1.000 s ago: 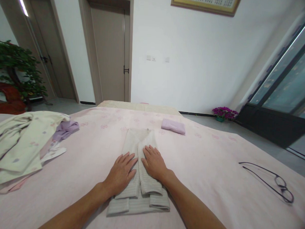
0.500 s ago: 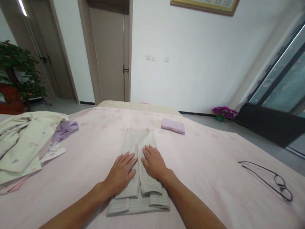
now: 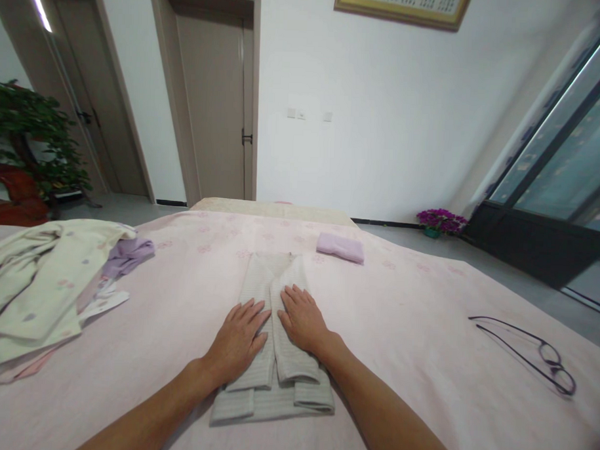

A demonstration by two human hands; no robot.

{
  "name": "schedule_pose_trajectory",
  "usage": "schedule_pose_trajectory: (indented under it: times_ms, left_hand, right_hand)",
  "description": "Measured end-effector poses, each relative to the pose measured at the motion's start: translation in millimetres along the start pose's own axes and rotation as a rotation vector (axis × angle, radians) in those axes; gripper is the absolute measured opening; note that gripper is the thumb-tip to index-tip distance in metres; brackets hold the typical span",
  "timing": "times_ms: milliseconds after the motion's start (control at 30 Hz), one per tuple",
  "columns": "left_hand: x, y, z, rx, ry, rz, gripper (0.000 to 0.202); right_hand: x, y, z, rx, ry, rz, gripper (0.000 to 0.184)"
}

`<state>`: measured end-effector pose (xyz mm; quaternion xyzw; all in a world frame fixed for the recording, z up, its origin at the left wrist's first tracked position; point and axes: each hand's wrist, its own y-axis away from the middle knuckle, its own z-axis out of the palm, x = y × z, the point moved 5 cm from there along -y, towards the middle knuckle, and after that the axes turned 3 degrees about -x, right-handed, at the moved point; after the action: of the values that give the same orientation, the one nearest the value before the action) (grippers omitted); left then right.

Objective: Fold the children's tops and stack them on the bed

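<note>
A pale grey ribbed garment (image 3: 288,362), its sides and sleeves folded in to the middle, lies flat in front of me on a pink bedspread (image 3: 397,386). My left hand (image 3: 237,338) rests palm down on its left half, fingers stretched out. On the right half lies my right hand (image 3: 303,317), also flat, with its fingers a little apart. Neither hand grips the cloth. Part of the garment is hidden under my hands.
To the left is a heap of cream patterned clothes (image 3: 57,275) with a purple piece (image 3: 129,255) beside it. A folded lilac cloth (image 3: 341,247) lies beyond the garment to the right. Black-framed glasses (image 3: 551,362) rest on the bedspread at far right.
</note>
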<state>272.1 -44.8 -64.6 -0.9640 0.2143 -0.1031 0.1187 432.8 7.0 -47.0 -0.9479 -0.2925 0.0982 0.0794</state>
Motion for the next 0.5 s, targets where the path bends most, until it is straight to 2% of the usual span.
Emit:
schedule_pose_trajectory:
  times_ms: [267,500]
  left_hand:
    - [0.9,-0.8,-1.5,-0.046,0.012,-0.014,0.045]
    - [-1.6,0.4,2.5,0.013,0.011,0.002,0.044]
  right_hand:
    - [-0.5,0.0,-0.1,0.007,0.002,-0.004,0.051]
    - [-1.4,0.1,-0.8,0.012,0.008,0.000,0.050]
